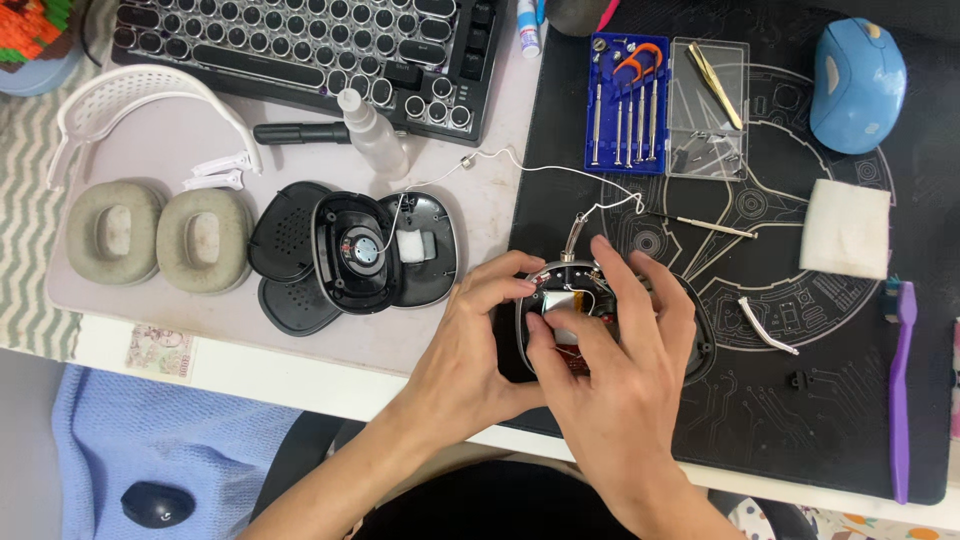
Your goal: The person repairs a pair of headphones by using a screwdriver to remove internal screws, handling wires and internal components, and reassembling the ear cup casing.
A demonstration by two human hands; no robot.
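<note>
We're looking straight down on a white surface, evenly lit, no hard shadows. Right of the fingers and beneath them a black mat with a pale circuit pattern covers it; left of the fingers lies a light grey pad. Further left, a zigzag cloth. Below the near edge, a blue fabric.

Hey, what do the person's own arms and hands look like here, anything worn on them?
Both forearms come up from the bottom edge bare, with no sleeves in view. The left hand and right hand wear no gloves, and no rings, watch or bracelet show on the visible fingers and wrists. The fingers are slender, with short, unpainted nails.
</note>
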